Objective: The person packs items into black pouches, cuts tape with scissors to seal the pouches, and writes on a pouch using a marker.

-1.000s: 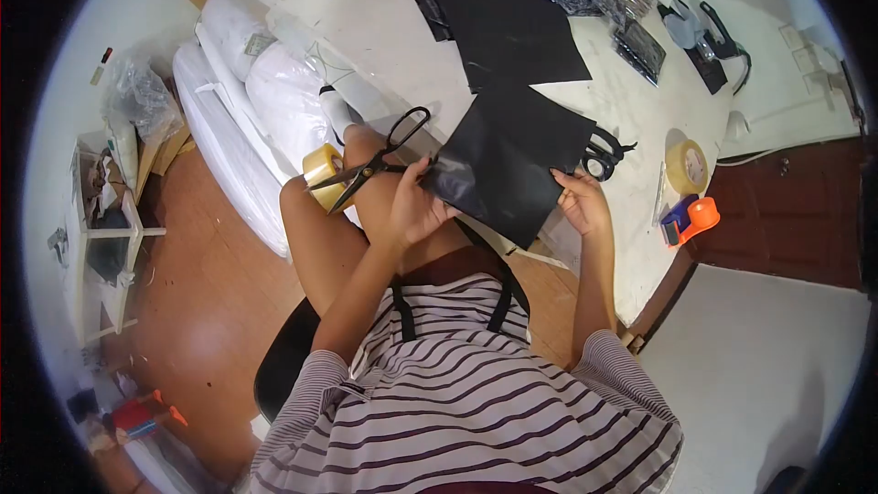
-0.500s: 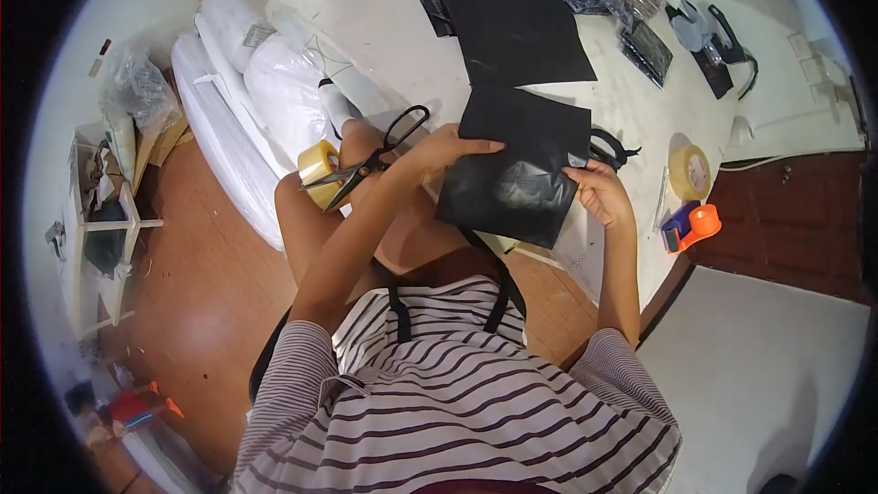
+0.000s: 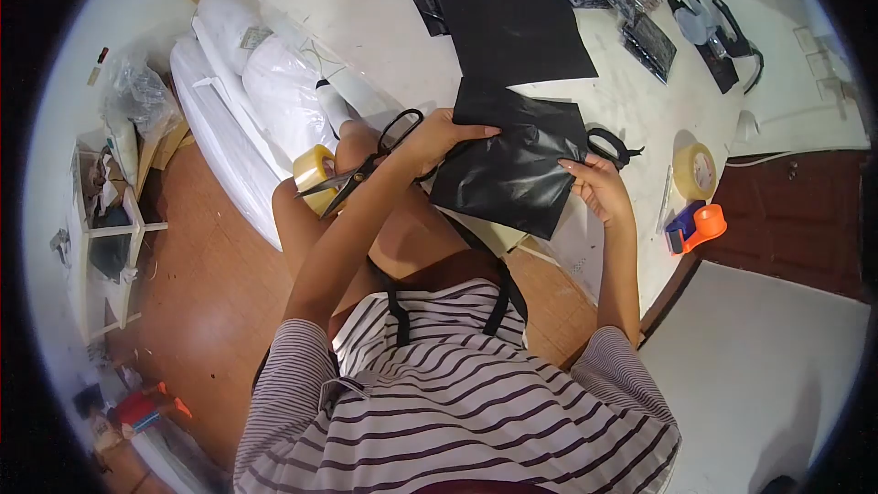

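A glossy black plastic sheet or flat bag [image 3: 508, 178] is stretched between my two hands above the table edge and my lap. My left hand [image 3: 441, 139] pinches its upper left side, thumb lying on top. At the right edge, my right hand [image 3: 599, 187] grips it between thumb and fingers. Black-handled scissors [image 3: 373, 165] lie across my legs, partly covered by my left forearm. Beside them a roll of clear yellowish tape [image 3: 314, 170] rests at my knee. Just beyond the held plastic, more black sheets [image 3: 512, 18] lie stacked on the table.
On the white table [image 3: 375, 46] are clear-wrapped packets [image 3: 649, 46], a black looped handle [image 3: 611, 146], another tape roll [image 3: 693, 172] and an orange tape dispenser [image 3: 702, 224]. White wrapped rolls [image 3: 224, 137] lean at the left, near a white shelf [image 3: 114, 229].
The held black plastic has shifted slightly left and its surface is more creased. Both hands keep their grip, and the view has moved slightly.
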{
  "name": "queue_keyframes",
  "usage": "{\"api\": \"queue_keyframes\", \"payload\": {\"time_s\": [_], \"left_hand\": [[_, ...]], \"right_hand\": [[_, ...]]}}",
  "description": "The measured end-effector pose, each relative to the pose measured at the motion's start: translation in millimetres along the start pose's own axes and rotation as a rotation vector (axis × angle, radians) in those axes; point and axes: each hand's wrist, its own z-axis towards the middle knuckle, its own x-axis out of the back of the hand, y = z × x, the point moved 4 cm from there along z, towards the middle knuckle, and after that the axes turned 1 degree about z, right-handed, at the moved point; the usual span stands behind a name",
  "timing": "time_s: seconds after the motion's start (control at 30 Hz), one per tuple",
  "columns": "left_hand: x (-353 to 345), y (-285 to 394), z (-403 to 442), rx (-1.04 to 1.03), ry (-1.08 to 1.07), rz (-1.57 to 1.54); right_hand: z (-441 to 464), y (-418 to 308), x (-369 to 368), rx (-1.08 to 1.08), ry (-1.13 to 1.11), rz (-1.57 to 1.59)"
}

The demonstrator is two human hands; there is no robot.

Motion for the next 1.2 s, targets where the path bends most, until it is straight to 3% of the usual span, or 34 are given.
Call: {"api": "queue_keyframes", "payload": {"time_s": [0.2, 0.37, 0.47, 0.73, 0.87, 1.03, 1.2], "left_hand": [[-5.8, 28.2, -10.9, -0.019, -0.088, 0.296], [0.2, 32.9, 15.4, -0.289, -0.2, 0.522], [-5.2, 45.8, 22.4, -0.309, -0.191, 0.605], [-24.3, 67.0, 18.7, -0.28, -0.239, 0.469], [-24.8, 68.3, 13.6, -0.34, -0.253, 0.437], [-23.0, 67.4, 14.2, -0.354, -0.263, 0.458], [-19.5, 59.6, 23.9, -0.331, -0.207, 0.434]], "right_hand": [[-8.0, -4.9, -1.4, 0.12, 0.013, 0.037], [-3.1, -3.1, 12.2, 0.171, -0.007, 0.098], [-4.2, -4.1, 14.3, 0.203, 0.002, 0.122], [-26.3, -32.0, 5.2, 0.397, 0.026, 0.153], [-24.1, -34.9, 1.1, 0.421, 0.018, 0.17], [-15.9, -24.0, 1.9, 0.378, 0.053, -0.113], [-0.8, -16.3, 1.9, 0.396, 0.115, 0.046]]}}
